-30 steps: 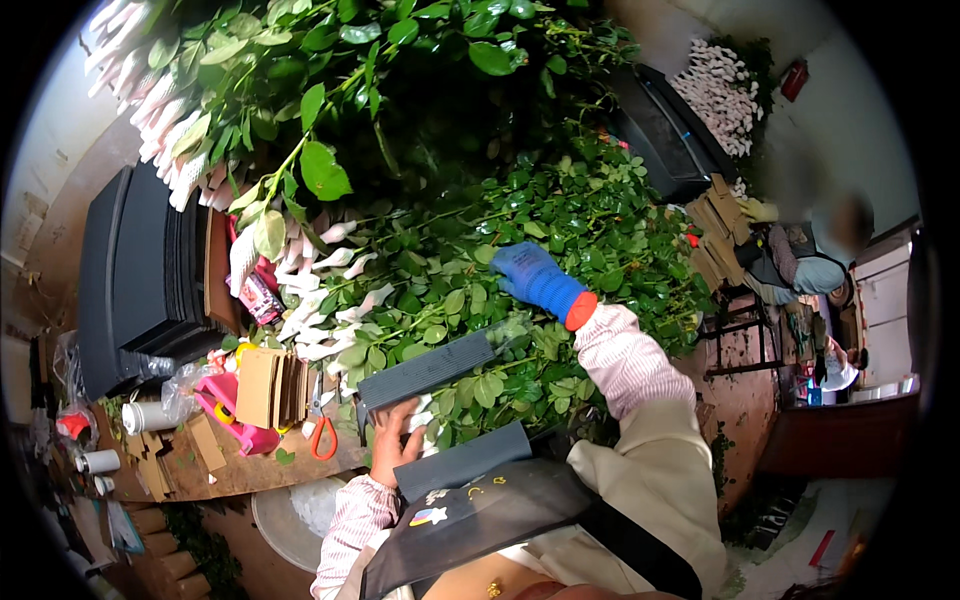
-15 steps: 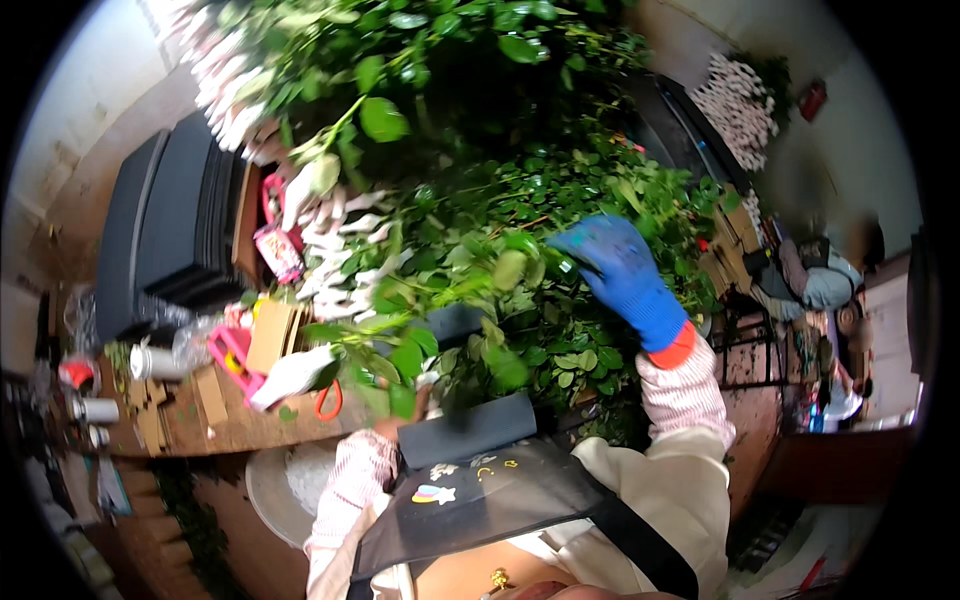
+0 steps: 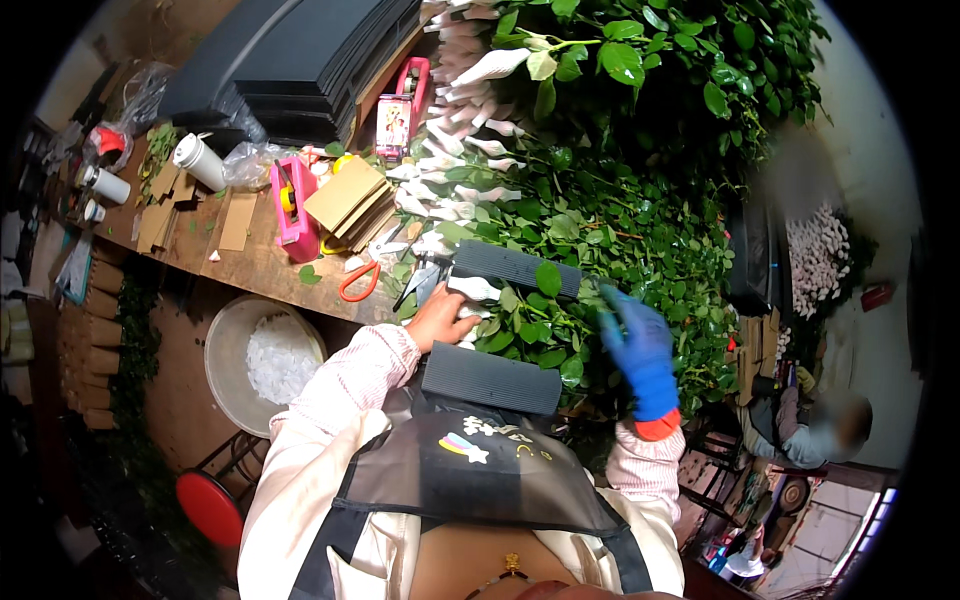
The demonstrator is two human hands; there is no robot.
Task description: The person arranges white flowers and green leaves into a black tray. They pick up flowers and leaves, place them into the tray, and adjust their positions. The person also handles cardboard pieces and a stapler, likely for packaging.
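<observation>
A leafy rose stem (image 3: 540,328) with its head in a white sleeve (image 3: 474,288) lies between two dark ribbed blocks, the far one (image 3: 517,268) and the near one (image 3: 490,379). Beside the sleeved head is my bare left hand (image 3: 440,318), its thumb and forefinger apart, the fingertips close to the white sleeve. Over the leaves at the right end of the stem hovers my right hand (image 3: 637,345) in a blue glove. Its fingers are blurred, and whether they touch the stem cannot be made out.
Sleeved flower heads (image 3: 460,150) and dense foliage (image 3: 650,180) pile up beyond. On the table's left lie orange-handled scissors (image 3: 358,284), cardboard pieces (image 3: 350,200), pink tape dispensers (image 3: 295,215) and dark sheets (image 3: 310,80). A pale bucket (image 3: 225,350) stands below; another person (image 3: 810,440) is at right.
The sleeved rose has come down from mid-air to lie between the blocks. My left hand is now visible beside its head; my gloved right hand has come lower and nearer. The view has swung left.
</observation>
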